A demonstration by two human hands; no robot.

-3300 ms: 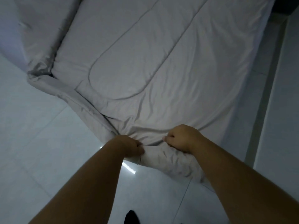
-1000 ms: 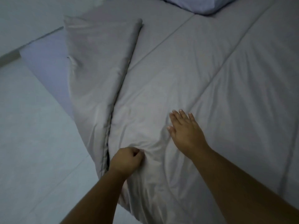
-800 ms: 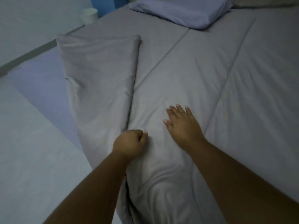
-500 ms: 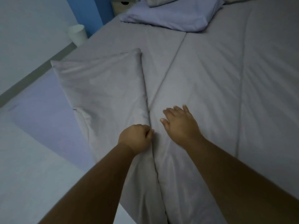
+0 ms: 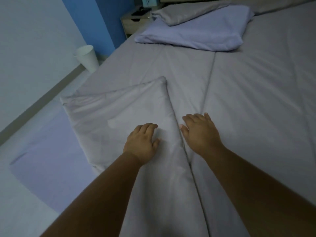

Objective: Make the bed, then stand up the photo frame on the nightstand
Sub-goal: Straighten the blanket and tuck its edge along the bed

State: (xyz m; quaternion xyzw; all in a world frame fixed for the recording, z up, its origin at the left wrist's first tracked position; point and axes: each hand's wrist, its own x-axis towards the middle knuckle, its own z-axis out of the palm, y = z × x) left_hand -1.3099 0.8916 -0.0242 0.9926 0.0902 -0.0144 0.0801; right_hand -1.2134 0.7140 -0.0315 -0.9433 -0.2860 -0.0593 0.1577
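A grey quilted duvet (image 5: 248, 108) covers the bed. Its left edge is folded back on itself as a long flap (image 5: 123, 113), baring the lilac sheet (image 5: 51, 151) on the mattress corner. My left hand (image 5: 142, 142) lies flat on the flap, fingers loosely spread. Just right of the fold line, my right hand (image 5: 200, 132) rests palm down on the duvet. A lilac pillow (image 5: 196, 35) with a grey pillow (image 5: 184, 12) on top lies at the head. The wooden nightstand (image 5: 135, 19) stands at the far top; dark objects lie on it, the photo frame not clearly told.
A white bin (image 5: 87, 58) stands on the floor beside the bed, against the blue wall (image 5: 102, 23). A teal box (image 5: 148, 0) sits at the back of the nightstand. Pale tiled floor runs along the bed's left side.
My left hand has let go of the pinched duvet edge and now lies flat on the folded flap. My view has lifted toward the head of the bed, bringing the nightstand in.
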